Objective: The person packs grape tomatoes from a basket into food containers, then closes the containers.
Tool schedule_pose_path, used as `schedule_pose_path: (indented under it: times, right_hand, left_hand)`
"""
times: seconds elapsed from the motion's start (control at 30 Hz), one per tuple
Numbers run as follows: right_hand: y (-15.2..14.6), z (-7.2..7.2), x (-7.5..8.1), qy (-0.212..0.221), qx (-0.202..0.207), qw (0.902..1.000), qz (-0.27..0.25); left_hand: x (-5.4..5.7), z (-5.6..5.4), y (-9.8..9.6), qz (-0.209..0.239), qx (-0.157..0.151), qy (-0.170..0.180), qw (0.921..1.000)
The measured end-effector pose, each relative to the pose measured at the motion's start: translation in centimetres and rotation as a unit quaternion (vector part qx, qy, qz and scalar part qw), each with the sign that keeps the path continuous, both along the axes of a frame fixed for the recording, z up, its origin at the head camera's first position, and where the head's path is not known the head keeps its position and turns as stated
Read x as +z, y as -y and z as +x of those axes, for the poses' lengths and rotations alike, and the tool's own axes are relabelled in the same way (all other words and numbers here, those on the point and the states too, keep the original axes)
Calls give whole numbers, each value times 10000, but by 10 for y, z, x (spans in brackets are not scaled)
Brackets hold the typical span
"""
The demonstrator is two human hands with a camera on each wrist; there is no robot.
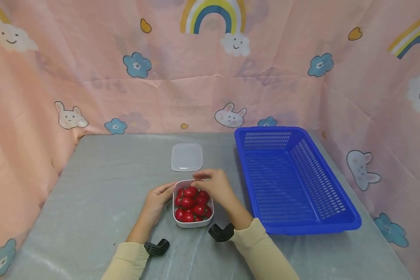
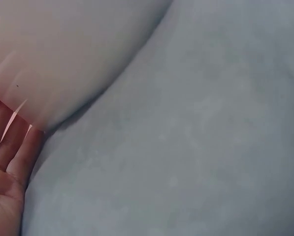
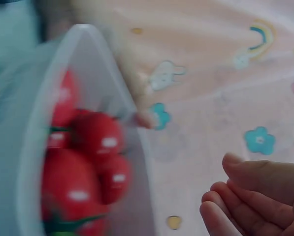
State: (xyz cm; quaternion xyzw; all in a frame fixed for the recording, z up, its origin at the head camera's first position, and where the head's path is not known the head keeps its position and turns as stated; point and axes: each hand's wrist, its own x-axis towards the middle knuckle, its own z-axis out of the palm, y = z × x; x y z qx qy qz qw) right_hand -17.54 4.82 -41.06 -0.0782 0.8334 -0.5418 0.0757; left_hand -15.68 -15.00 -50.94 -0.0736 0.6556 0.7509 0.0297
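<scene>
A white square container [image 1: 193,224] full of red cherry tomatoes [image 1: 188,202] with green stems stands on the grey table. My left hand [image 1: 156,202] touches its left side near the back corner. In the left wrist view, the fingers [image 2: 24,152] of that hand lie fairly straight against the pale wall. Over the container's back right corner is my right hand [image 1: 215,186]. The right wrist view shows its thumb and loosely bent fingers [image 3: 218,216] apart from the tomatoes [image 3: 70,182], with nothing between them. Behind the container lies a clear square lid [image 1: 187,157].
A large blue plastic basket [image 1: 246,182] with slotted walls stands on the right of the table [image 1: 101,186]. Pink patterned cloth [image 1: 182,85] hangs behind and along both sides. Black wrist bands [image 1: 222,232] stick out near both wrists.
</scene>
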Motion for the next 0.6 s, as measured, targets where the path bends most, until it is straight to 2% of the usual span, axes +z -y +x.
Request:
schedule_pose_path:
  times: [0.1, 0.2, 0.3, 0.47, 0.6]
  right_hand:
    - [-2, -5, 13, -268, -50, 9996, 14]
    - [-3, -12, 27, -345, -40, 9994, -93]
    - [-6, -22, 42, -202, -8, 9998, -80]
    - [-11, -51, 58, 89, 131, 9998, 126]
    - [-16, -81, 58, 658, 133, 9975, 212]
  left_hand:
    - [0, 0, 2, -52, -86, 35, 9999]
    - [2, -1, 6, -167, -290, 147, 9993]
    - [9, -3, 13, -411, -609, 249, 9970]
    - [35, -14, 31, -750, -867, 81, 9934]
    - [59, -32, 46, -813, -1087, 71, 9907]
